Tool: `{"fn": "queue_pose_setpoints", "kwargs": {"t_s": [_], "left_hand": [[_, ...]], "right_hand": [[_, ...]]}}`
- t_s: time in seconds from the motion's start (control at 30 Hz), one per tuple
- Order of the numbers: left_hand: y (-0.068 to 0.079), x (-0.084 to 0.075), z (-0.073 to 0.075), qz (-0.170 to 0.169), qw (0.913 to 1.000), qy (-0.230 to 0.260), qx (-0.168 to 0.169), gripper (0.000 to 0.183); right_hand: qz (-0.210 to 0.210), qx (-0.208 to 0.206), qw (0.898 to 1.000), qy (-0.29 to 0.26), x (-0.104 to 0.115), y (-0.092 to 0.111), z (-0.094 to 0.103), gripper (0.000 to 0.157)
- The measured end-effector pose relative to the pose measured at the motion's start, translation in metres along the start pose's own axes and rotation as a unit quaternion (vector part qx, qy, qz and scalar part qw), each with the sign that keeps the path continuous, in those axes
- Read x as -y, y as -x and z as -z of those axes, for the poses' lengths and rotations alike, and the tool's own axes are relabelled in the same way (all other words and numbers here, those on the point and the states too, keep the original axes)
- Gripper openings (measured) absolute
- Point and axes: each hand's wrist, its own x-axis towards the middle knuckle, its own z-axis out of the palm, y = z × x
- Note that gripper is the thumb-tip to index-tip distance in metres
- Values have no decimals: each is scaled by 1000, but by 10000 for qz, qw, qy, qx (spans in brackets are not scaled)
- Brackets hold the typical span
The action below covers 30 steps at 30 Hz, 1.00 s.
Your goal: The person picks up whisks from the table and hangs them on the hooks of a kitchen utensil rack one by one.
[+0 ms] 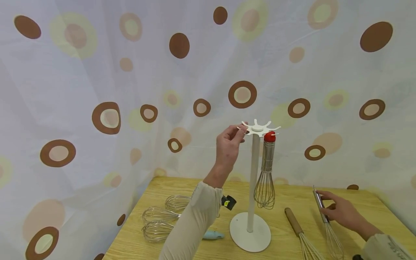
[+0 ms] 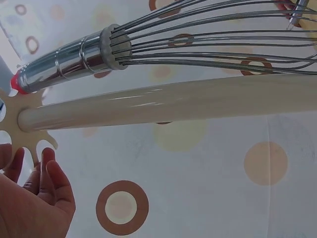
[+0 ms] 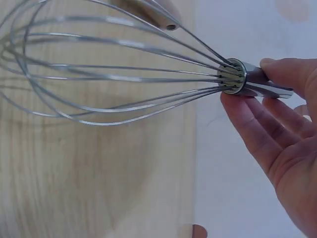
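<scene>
A white stand (image 1: 254,180) with a round base and a hooked top rises from the table. My left hand (image 1: 228,146) pinches the left edge of that top; its fingers (image 2: 58,183) also show there in the left wrist view. From a hook on the right hangs a steel whisk with a red end (image 1: 268,155), wires down. Over the table's right side, my right hand (image 1: 342,213) grips another steel whisk (image 3: 255,82) by its handle, with thumb and fingers on opposite sides. Left of this hand lies a whisk with a wooden handle (image 1: 294,222).
Several whisks (image 1: 159,231) lie left of the stand, partly behind my left forearm. One has a black handle end (image 1: 229,203), another a light blue handle (image 1: 213,235). A dotted curtain (image 1: 208,72) hangs behind the wooden table (image 1: 156,187).
</scene>
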Motion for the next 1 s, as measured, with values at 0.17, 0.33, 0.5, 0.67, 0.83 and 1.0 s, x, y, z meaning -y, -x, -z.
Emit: {"fn": "queue_pose_setpoints", "kwargs": {"t_s": [0.17,0.33,0.5,0.67,0.83,1.0], "left_hand": [[-1,2,2,90,10000,-13,19,19],[0,3,4,182,9998,-35,45,19],[2,2,4,143,9999,18,86,21],[1,3,3,94,9998,23,176,22],[0,2,3,131,9996,54,233,23],[-1,1,3,146,9995,56,264,24]], "right_hand": [[552,-769,9950,311,16,-5,3,60],[958,-1202,9875,360,42,-12,7,60],[1291,-1688,9756,552,68,-17,9,60],[1546,-2050,9650,532,99,-24,11,61],[1718,-2310,9569,388,135,-32,15,61],[2128,-2567,9425,224,163,-39,18,65]]}}
